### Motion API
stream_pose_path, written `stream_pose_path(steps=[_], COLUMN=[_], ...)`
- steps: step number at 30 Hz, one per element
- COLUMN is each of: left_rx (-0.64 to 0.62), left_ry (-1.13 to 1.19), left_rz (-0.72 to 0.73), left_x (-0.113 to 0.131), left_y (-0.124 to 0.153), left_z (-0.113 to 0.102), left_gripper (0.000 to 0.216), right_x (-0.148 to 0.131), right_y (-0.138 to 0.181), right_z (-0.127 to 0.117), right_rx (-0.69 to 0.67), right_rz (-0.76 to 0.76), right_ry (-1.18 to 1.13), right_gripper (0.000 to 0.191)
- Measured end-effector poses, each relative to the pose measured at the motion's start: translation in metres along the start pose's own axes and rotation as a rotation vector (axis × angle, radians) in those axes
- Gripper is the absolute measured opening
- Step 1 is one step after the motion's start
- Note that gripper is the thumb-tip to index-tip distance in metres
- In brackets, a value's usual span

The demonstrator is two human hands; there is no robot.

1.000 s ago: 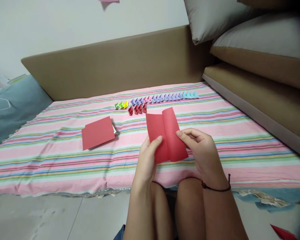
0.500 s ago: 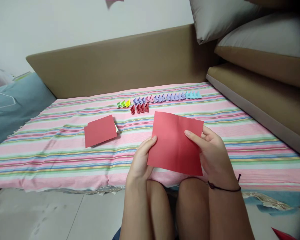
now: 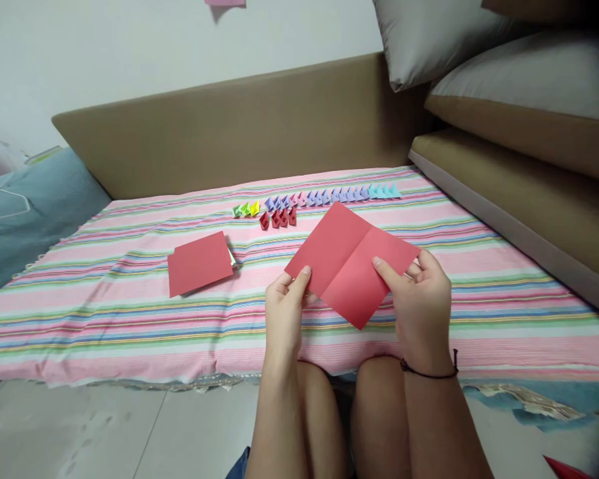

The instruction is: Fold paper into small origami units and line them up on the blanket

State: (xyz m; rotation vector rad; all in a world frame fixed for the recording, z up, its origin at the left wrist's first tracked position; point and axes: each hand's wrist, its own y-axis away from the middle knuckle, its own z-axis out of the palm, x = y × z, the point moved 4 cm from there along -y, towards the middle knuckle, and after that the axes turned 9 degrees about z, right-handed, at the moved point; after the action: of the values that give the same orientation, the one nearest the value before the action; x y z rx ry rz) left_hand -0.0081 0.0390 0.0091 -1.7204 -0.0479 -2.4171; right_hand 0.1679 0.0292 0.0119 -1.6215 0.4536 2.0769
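A square sheet of red paper (image 3: 352, 259) with one crease across its middle is held in the air above my knees, turned so that a corner points toward me. My left hand (image 3: 288, 299) pinches its left corner, thumb on top. At the right corner my right hand (image 3: 419, 293) grips the paper, its thumb lying on the upper face and the fingers underneath. Farther off, several small folded red paper pieces (image 3: 278, 218) stand in a short row. Behind them runs a longer row of purple, pink and blue folded pieces (image 3: 349, 193).
A stack of paper with red sheets on top (image 3: 199, 264) lies left on the striped cloth (image 3: 130, 299). Green and yellow folded pieces (image 3: 246, 209) stand beyond it. A brown backrest (image 3: 239, 133) closes off the back; cushions (image 3: 519, 146) are piled at the right.
The red sheet has been turned in my hands, from edges roughly square to me to a corner pointing at me. My left hand has risen slightly.
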Motion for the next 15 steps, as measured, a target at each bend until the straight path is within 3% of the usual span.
stream_pose_path(steps=[7, 15], left_rx=[0.002, -0.054], left_ry=[-0.181, 0.007], left_rz=[0.135, 0.131], left_x=[0.003, 0.004], left_y=[0.004, 0.010], left_z=[0.005, 0.019], left_gripper=[0.023, 0.022], right_x=[-0.005, -0.021], right_y=[0.008, 0.023], right_z=[0.012, 0.031], right_rx=[-0.038, -0.289], right_rz=[-0.210, -0.504], right_ry=[0.358, 0.537], right_gripper=[0.031, 0.045])
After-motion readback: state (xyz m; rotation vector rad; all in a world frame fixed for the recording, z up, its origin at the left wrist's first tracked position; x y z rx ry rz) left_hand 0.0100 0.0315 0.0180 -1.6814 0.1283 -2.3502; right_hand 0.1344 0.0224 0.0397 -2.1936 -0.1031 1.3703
